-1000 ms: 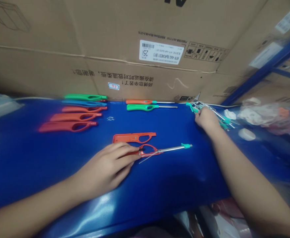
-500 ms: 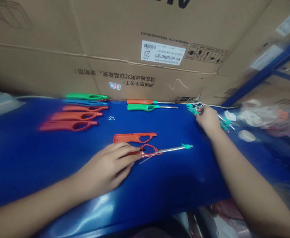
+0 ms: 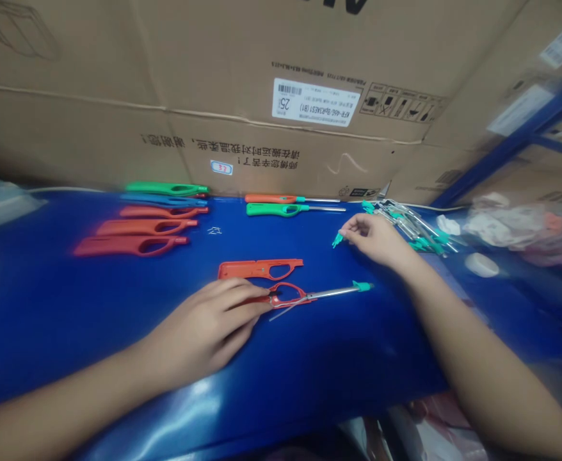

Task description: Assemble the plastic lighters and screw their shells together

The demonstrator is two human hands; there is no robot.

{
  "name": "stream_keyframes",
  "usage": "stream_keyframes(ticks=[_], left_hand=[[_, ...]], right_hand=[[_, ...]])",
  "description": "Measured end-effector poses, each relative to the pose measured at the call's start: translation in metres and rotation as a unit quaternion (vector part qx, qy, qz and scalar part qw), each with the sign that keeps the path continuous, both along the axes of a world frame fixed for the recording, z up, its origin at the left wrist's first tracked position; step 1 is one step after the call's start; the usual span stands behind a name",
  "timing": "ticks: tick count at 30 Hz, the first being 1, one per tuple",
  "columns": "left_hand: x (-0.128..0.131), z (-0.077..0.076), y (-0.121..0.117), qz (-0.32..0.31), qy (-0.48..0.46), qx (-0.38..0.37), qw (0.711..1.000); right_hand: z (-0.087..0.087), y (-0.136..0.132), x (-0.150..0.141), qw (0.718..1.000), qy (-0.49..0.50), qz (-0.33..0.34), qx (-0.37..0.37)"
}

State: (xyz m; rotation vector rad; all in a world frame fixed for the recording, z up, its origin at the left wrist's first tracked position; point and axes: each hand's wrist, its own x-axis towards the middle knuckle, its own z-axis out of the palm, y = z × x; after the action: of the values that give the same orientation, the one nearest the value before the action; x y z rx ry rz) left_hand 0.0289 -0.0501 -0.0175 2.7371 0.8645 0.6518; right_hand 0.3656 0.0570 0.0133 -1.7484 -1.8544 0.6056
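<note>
My left hand (image 3: 208,326) rests on the blue table (image 3: 45,307), fingers pressed on the rear of a red lighter half-shell (image 3: 285,296) with a metal tube and green tip (image 3: 361,286). Just beyond it lies an empty orange half-shell (image 3: 259,268). My right hand (image 3: 374,238) hovers near the middle right, pinching a metal tube with a green tip (image 3: 337,241). Behind that hand lies a pile of similar green-tipped tubes (image 3: 413,225).
Several orange, blue and green lighter shells (image 3: 141,218) lie in a row at the far left. Two assembled lighters, orange (image 3: 281,198) and green (image 3: 285,209), sit by the cardboard boxes (image 3: 262,96). Plastic bags (image 3: 516,224) and a white tape roll (image 3: 481,264) are at the right.
My right hand has left the pile of tubes and moved left toward the table's middle, carrying one green-tipped tube. The left hand has stayed on the red shell.
</note>
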Motion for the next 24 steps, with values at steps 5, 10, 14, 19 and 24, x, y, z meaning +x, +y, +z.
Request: stream_keyframes(ticks=[5,10,14,19,24], left_hand=[[0.000,-0.001,0.001,-0.007,-0.001,-0.002,1.000],[0.000,-0.001,0.002,-0.005,-0.002,-0.004,1.000],[0.000,0.001,0.002,-0.004,-0.001,-0.011,1.000],[0.000,-0.001,0.001,-0.004,-0.012,-0.014,1.000],[0.000,-0.007,0.001,0.026,-0.070,-0.015,0.997]], right_hand=[[0.003,-0.006,-0.001,0.995,0.075,0.043,-0.041],[0.000,-0.008,-0.009,0.987,0.126,0.078,-0.059],[0.000,-0.012,-0.011,0.981,0.121,0.129,-0.078],[0.005,-0.017,-0.008,0.981,-0.001,0.180,-0.076],[0.011,-0.027,-0.018,0.961,-0.087,0.262,0.013]])
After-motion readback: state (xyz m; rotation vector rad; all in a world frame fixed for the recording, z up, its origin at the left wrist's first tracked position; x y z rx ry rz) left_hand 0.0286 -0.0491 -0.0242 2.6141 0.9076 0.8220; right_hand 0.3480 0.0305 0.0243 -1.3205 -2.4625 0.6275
